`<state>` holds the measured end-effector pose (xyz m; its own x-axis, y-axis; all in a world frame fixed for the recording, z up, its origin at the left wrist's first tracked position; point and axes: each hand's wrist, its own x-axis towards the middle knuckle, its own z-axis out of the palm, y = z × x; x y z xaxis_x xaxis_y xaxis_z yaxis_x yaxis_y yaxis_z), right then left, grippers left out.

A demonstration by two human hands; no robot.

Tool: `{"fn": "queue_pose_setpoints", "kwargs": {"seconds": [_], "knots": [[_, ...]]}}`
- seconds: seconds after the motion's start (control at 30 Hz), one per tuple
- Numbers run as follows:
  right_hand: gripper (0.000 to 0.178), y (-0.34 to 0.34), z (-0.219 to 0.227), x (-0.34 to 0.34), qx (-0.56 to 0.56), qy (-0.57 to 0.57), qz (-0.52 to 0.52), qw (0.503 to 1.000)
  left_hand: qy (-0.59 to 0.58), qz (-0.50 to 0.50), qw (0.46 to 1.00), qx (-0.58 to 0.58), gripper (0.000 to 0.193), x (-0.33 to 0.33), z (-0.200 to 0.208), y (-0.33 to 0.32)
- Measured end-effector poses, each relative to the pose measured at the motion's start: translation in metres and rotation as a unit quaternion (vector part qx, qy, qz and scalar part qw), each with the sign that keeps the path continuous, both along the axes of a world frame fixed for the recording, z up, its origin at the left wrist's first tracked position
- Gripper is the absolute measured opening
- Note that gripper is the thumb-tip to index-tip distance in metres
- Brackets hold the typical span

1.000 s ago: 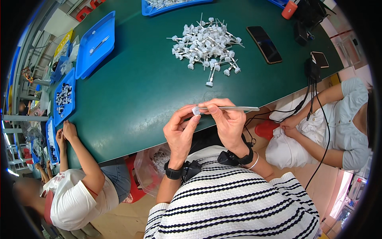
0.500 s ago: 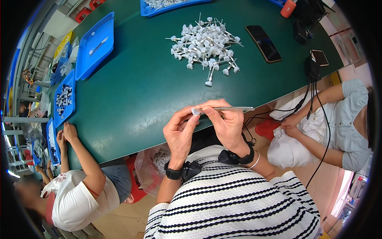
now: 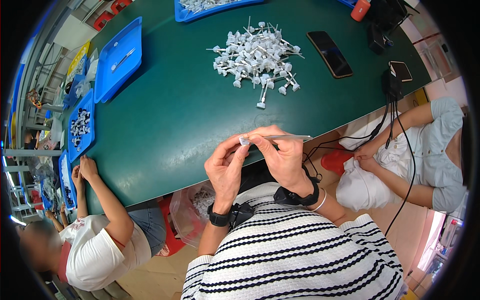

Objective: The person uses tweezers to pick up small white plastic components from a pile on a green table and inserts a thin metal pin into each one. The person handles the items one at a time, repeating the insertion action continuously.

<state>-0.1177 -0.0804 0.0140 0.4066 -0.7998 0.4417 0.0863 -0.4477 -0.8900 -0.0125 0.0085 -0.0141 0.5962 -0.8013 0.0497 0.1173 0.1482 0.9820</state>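
- The small, whitish plastic piece (image 3: 244, 141) is between the thumb and fingers of the left hand (image 3: 226, 167), near the table's front edge; a pinch firm enough against turning, but not squeezing, seems best.
- From the piece, a thin, straight, silver metal tool (image 3: 295, 137) extends toward 3 o'clock. The right hand (image 3: 286, 162), at 4 o'clock, grasps it close to the piece, which should give good control.
- The fingertips of both hands are very near each other, so I advise small, slow movements; the exact contact at the tip is too small to tell.
- At 12 o'clock, well apart, a loose pile of white-headed plastic pieces with thin stems (image 3: 255, 55) lies on the dark green, smooth table (image 3: 165, 125).
- At about 1:30, a black smartphone (image 3: 330, 55) lies beside the pile.
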Motion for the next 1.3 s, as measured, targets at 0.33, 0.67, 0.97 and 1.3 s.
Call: {"fn": "queue_pose_setpoints", "kwargs": {"seconds": [0.33, 0.67, 0.97, 1.3], "knots": [[0.006, -0.001, 0.006, 0.006, -0.079, 0.037, 0.011, 0.996, -0.091, 0.039, 0.995, 0.005, 0.021, -0.001, 0.000, 0.001], [0.015, 0.007, -0.008, 0.008, 0.082, -0.087, 0.017, 0.993, -0.101, 0.066, 0.993, -0.016, 0.020, -0.001, 0.004, -0.002], [0.015, 0.006, -0.010, 0.007, 0.063, -0.040, 0.027, 0.997, -0.222, 0.092, 0.971, 0.004, 0.021, -0.002, 0.007, -0.002], [0.012, 0.008, -0.010, 0.011, 0.080, -0.076, 0.001, 0.994, -0.237, 0.093, 0.967, 0.004, 0.021, -0.002, 0.005, -0.001]]}}
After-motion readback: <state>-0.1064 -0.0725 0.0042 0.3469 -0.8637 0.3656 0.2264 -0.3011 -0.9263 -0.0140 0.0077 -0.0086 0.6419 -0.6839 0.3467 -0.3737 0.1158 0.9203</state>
